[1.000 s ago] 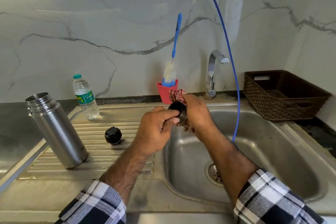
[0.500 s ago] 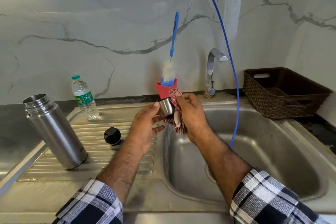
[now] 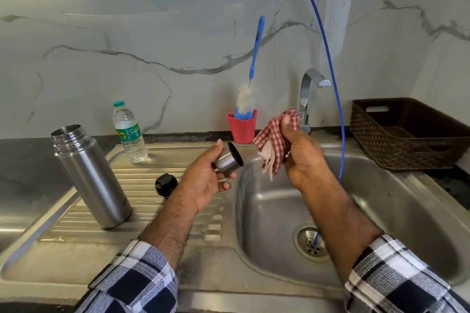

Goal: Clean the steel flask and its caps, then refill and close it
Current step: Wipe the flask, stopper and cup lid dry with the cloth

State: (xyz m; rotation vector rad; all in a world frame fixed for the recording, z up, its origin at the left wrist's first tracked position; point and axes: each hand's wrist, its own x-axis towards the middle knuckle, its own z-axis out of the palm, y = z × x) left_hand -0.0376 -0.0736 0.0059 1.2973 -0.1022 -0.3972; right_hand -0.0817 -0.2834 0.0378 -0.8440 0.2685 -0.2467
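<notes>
So the drainboard [image 3: 142, 185] was the busy side: the open steel flask [image 3: 91, 175] stood on its left part near the raised edge, the black inner cap [image 3: 166, 185] sat on the ridges just to its right, and a water bottle [image 3: 129, 132] stood at the back by the wall. The sink basin [image 3: 381, 211] had the most free room, with only a thin blue hose [image 3: 328, 63] dropping down into the drain [image 3: 310, 242]. Behind the basin rim were a red cup [image 3: 241, 128] with a bottle brush [image 3: 250, 79] sticking out, the tap [image 3: 309, 99], and a brown basket [image 3: 409, 134] off to the right. The left hand [image 3: 206, 180] was cradling the steel outer cap [image 3: 227, 157] in curled fingers, right over the lip between drainboard and basin, its dark open end facing right. The right hand [image 3: 300, 155] was clenched around a red checked cloth [image 3: 277, 140] above the basin, close to the cap but not touching it.
</notes>
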